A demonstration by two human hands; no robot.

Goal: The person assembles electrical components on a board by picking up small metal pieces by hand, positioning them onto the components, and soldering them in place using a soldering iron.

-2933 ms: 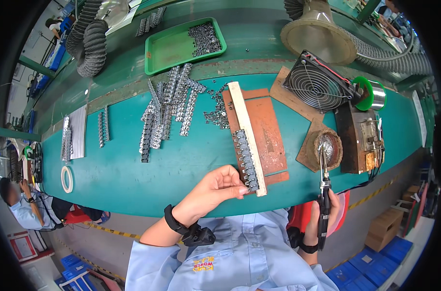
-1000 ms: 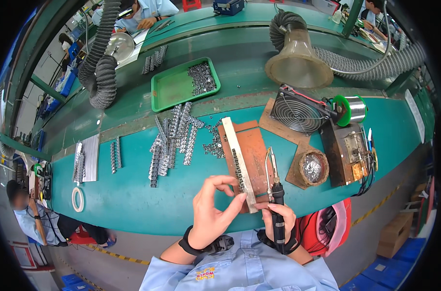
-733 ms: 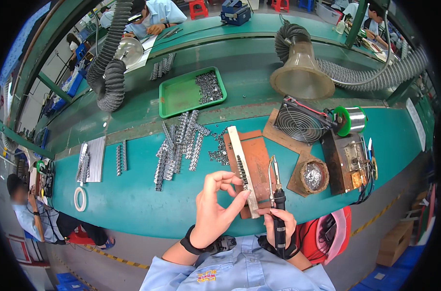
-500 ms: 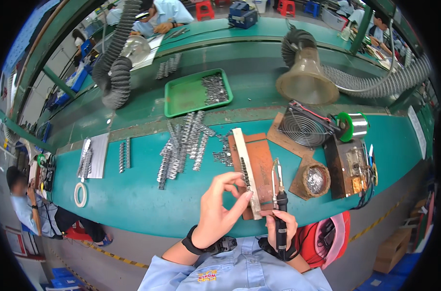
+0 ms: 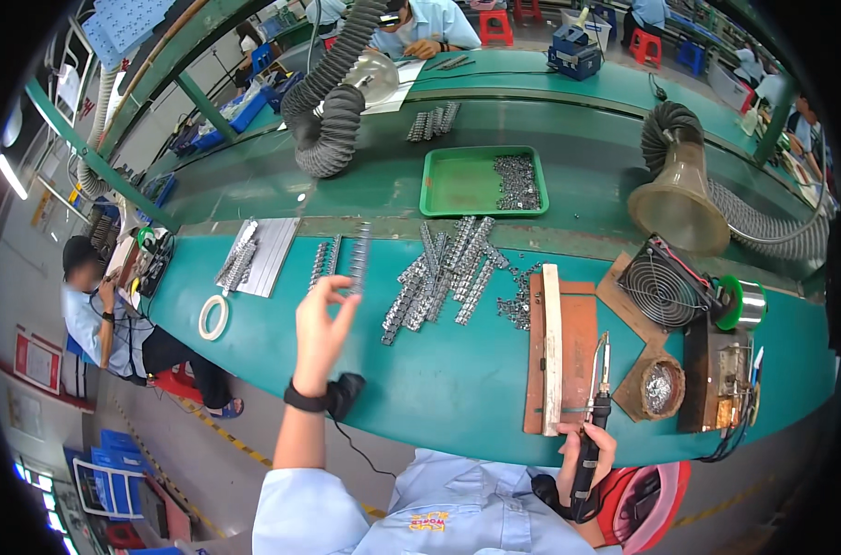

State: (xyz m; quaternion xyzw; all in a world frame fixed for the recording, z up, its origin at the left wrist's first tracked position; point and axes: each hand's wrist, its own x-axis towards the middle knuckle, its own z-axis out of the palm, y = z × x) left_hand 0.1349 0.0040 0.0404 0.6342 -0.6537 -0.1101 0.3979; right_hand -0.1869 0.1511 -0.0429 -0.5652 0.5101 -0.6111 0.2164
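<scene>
My left hand [image 5: 324,319] is raised at the left of the bench, its fingertips closed on a strip of metal parts [image 5: 360,259]. Two similar strips [image 5: 319,265] lie just left of it. In my right hand [image 5: 568,455] is a black-handled soldering iron [image 5: 587,462], its tip pointing away from me. The iron is over the lower part of a reddish-brown board [image 5: 580,324]. Along that board lies a pale wooden bar [image 5: 552,347], with no strip on it. A heap of metal strips [image 5: 439,277] and loose small metal parts [image 5: 516,305] lie between my hands.
A green tray [image 5: 453,185] holds small metal parts. To the right stand a fan [image 5: 659,289], a solder spool [image 5: 742,302], a round holder [image 5: 663,388] and a fume hood [image 5: 680,211]. Left are a tape ring [image 5: 214,318] and a grey plate [image 5: 271,254]. Other people sit nearby.
My left hand has left the wooden bar and swung left with the metal strip. My right hand keeps the soldering iron. The view has turned left.
</scene>
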